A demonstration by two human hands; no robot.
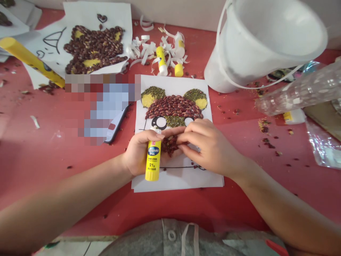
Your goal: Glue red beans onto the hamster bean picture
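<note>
My left hand [140, 151] is closed round a yellow glue stick [153, 158], label facing me, and cups a small heap of dark red beans [170, 145] in its palm. My right hand [210, 145] reaches into that heap with thumb and fingers pinched together; what they hold I cannot make out. Both hands hover over a white sheet [176, 177] with a bean picture [174, 106] of a mouse-like head: red beans on top, green and yellow seeds for the ears.
A white bucket [255, 42] stands at the back right, a clear plastic bottle [301, 92] lying beside it. Another bean picture [94, 48] lies at the back left, with a yellow tube [32, 60], glue sticks [162, 60] and paper curls. A phone [115, 128] lies left of the sheet. Loose beans dot the red table.
</note>
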